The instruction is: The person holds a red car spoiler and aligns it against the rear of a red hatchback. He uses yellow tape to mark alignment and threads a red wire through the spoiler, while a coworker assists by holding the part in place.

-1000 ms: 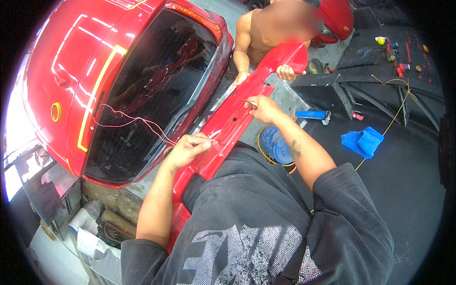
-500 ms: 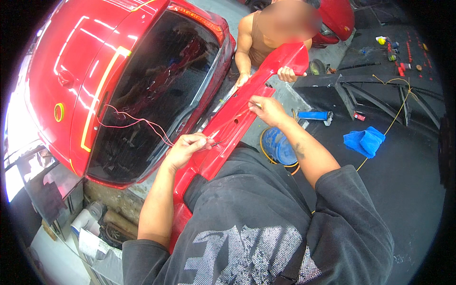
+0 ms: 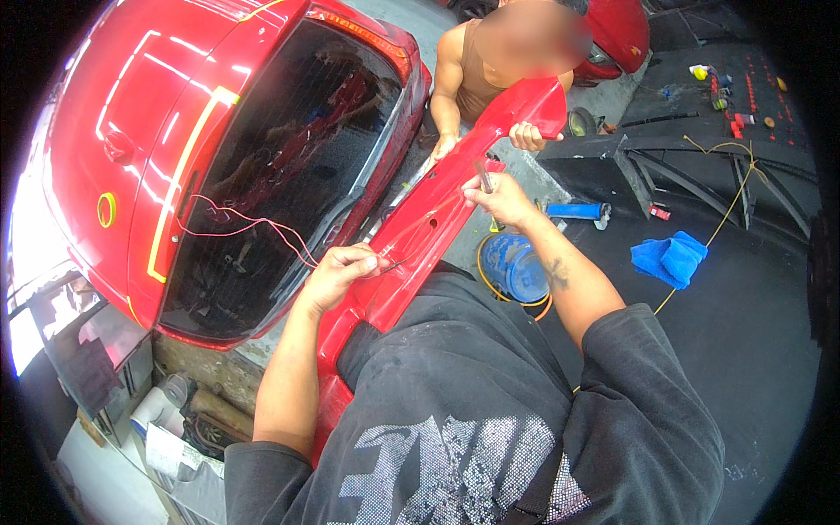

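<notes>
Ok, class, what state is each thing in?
Red panel: slanting, far end held by co-worker's hands
Left hand: pinching thin dark piece
Right hand: holding slim dark tool
Pink wires: slack, in front of rear window
Yellow tape strip: stuck on car
Tape roll: lying on car
Blue cloth: crumpled
Blue bucket: blotchy

Large silvery dotted letters (image 3: 477, 459) stand across the person's dark shirt (image 3: 437, 359).

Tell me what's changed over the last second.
The right hand edged right, and the tool in its grip swung to point up the picture. The left hand, the panel and the co-worker's hands stayed much as they were.
</notes>
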A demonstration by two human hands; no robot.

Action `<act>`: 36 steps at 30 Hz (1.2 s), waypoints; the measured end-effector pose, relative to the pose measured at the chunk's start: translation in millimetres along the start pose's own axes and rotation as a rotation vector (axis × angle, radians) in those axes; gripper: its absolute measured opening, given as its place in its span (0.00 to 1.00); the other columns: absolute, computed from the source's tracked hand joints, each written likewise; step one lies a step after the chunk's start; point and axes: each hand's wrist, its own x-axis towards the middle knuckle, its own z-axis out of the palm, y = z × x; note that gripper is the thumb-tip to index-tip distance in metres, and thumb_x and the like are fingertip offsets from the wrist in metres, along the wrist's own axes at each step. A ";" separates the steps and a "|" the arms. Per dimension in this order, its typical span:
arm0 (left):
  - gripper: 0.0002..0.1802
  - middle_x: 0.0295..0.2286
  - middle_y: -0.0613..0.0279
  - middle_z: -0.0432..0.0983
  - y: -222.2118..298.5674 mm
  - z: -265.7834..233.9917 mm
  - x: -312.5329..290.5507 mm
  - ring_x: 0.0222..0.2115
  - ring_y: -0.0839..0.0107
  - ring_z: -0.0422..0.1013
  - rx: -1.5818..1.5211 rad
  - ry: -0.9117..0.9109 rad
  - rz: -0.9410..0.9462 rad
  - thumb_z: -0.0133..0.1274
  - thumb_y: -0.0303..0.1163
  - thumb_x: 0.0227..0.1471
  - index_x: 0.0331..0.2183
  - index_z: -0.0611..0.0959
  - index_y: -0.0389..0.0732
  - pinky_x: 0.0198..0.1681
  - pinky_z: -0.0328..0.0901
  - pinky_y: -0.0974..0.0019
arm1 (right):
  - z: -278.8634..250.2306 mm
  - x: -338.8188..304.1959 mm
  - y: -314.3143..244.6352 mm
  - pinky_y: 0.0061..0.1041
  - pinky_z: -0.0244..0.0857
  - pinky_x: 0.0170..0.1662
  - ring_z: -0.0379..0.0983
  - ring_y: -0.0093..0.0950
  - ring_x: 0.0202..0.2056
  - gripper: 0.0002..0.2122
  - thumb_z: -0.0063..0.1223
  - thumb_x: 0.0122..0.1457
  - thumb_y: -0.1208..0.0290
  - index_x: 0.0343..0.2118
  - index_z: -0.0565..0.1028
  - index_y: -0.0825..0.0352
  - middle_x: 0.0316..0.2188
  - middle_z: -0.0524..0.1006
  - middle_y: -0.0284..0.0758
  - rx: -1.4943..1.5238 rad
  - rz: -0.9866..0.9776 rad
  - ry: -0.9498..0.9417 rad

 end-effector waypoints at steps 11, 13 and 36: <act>0.08 0.37 0.65 0.79 -3.4 10.3 2.7 0.41 0.72 0.74 0.271 0.044 0.084 0.69 0.30 0.57 0.36 0.94 0.35 0.52 0.67 0.66 | 7.7 3.2 8.3 0.25 0.73 0.38 0.79 0.20 0.33 0.11 0.71 0.63 0.72 0.47 0.86 0.67 0.31 0.85 0.29 0.118 0.009 0.127; 0.06 0.37 0.67 0.78 -9.3 13.0 4.6 0.41 0.73 0.73 0.365 0.075 0.120 0.70 0.27 0.55 0.36 0.94 0.36 0.51 0.66 0.67 | 17.4 6.2 7.3 0.26 0.74 0.38 0.79 0.21 0.32 0.12 0.71 0.62 0.73 0.48 0.86 0.67 0.30 0.85 0.30 0.009 -0.001 0.215; 0.11 0.36 0.59 0.85 -5.1 25.7 8.6 0.40 0.69 0.79 0.572 0.004 0.166 0.74 0.32 0.55 0.40 0.95 0.38 0.46 0.72 0.64 | 47.3 18.3 37.1 0.37 0.76 0.44 0.85 0.35 0.36 0.07 0.72 0.59 0.69 0.38 0.87 0.63 0.32 0.85 0.40 -0.398 -0.149 0.587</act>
